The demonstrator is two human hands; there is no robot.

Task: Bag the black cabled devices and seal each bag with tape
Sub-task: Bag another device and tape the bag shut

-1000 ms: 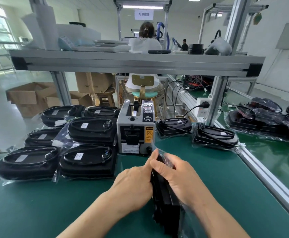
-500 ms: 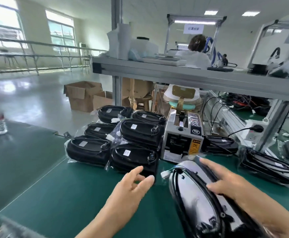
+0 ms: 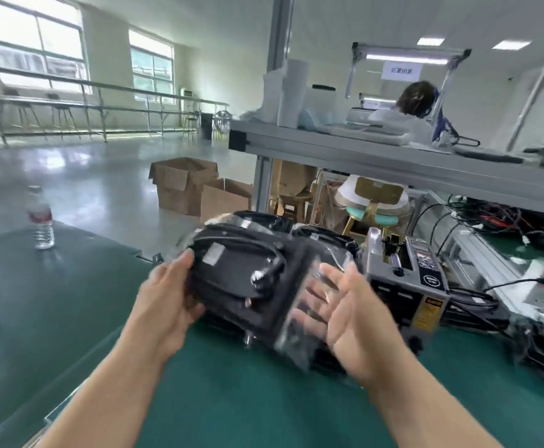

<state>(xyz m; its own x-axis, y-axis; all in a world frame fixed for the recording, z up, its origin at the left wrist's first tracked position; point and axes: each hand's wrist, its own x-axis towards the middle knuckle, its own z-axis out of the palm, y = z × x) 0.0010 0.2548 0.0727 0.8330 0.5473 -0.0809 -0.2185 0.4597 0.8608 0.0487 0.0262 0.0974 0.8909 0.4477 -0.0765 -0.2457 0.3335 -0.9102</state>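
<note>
Head view: one bagged black device (image 3: 241, 279), left hand (image 3: 164, 295) grip clasping it, right hand (image 3: 345, 318) spread.

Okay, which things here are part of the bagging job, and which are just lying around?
Job: bagged device held by left hand and right hand; tape dispenser; bagged stack behind.

Lying about: water bottle; cardboard boxes; power strip; stool.

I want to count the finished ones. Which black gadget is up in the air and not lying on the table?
The bagged gadget between the left hand and right hand. The other bagged gadgets lie on the green table behind it.
</note>
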